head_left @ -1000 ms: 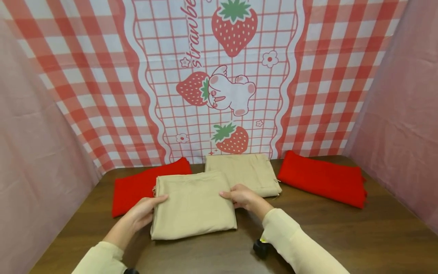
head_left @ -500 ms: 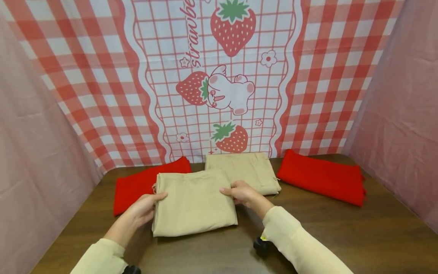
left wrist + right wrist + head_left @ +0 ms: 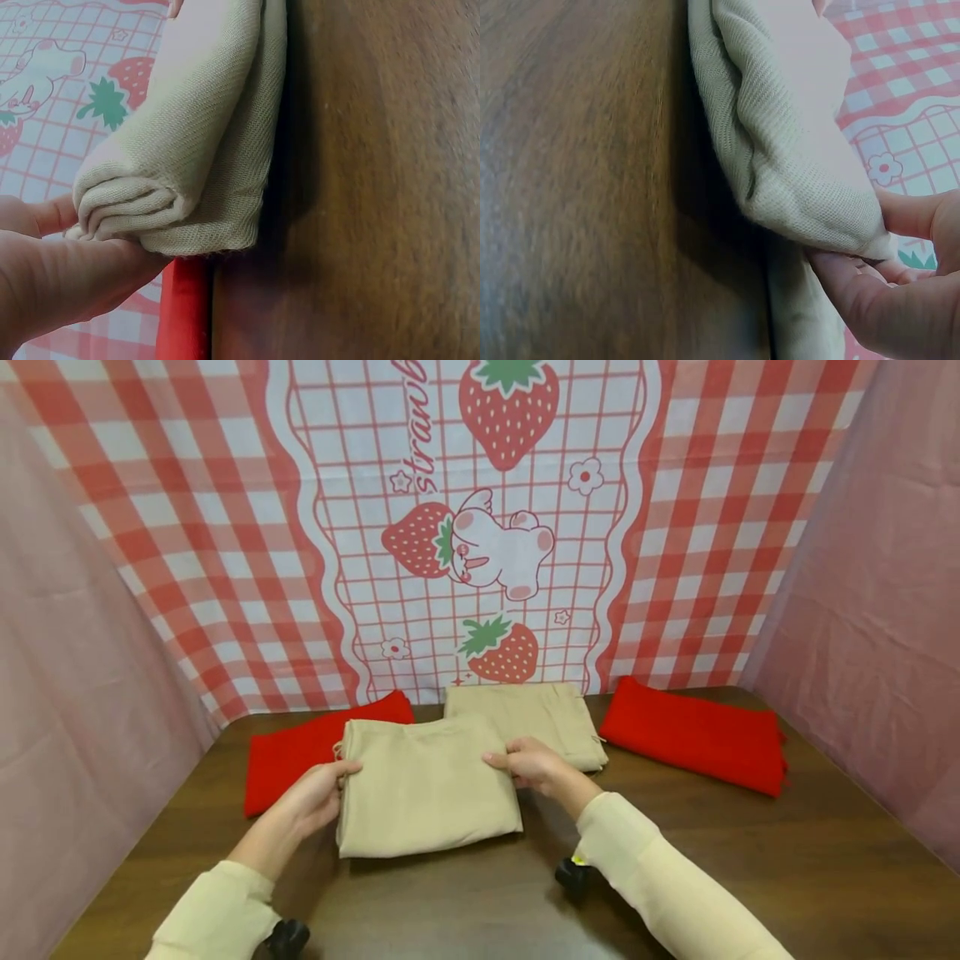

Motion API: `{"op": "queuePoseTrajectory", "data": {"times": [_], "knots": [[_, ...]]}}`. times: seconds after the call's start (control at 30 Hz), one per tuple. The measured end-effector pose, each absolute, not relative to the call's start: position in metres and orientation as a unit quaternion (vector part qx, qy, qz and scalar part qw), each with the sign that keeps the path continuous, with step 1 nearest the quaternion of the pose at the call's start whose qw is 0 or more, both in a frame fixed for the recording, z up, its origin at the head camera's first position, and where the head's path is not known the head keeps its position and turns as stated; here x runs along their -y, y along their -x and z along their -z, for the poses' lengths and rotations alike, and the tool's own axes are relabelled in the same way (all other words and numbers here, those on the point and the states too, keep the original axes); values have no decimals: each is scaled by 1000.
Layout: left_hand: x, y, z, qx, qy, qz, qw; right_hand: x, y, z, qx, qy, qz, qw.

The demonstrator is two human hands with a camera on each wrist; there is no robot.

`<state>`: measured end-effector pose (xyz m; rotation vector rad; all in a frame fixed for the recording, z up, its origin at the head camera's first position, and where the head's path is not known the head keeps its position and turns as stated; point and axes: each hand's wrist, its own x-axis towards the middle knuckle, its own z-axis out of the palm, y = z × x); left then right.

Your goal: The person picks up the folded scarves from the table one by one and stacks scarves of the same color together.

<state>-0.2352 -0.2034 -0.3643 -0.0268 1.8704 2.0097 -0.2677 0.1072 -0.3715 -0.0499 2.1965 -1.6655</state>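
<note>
Pinching opposite sides of the folded beige cloth (image 3: 427, 797) — thumbs (image 3: 495, 761) on top, fingers (image 3: 847, 289) beneath — the left hand (image 3: 315, 797) and right hand (image 3: 538, 768) hold it between them over the wooden table (image 3: 442, 910), in front of another beige cloth (image 3: 536, 714).

Brown wooden table (image 3: 750, 860) is here | two red folded cloths (image 3: 300, 752) (image 3: 693, 739) lie well apart | between them rests a beige folded cloth (image 3: 551, 714) | behind hangs a strawberry-printed backdrop (image 3: 510, 410) | pink curtains (image 3: 63, 693) (image 3: 885, 635) on both sides

Screened-off nook, can't tell home or studio: wood-grain surface (image 3: 825, 868), strawberry-print gingham cloth (image 3: 457, 539) hung behind it, plain pink drapes (image 3: 870, 643) down both sides.
</note>
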Motion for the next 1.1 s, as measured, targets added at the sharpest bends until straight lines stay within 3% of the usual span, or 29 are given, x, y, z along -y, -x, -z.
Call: {"op": "queuePoseTrajectory", "data": {"times": [0.57, 1.1], "knots": [[183, 235, 352, -665, -9, -721, 195, -131, 265, 371, -757, 26, 624, 193], [174, 239, 352, -658, -25, -724, 203, -149, 260, 365, -730, 53, 642, 229]]}}
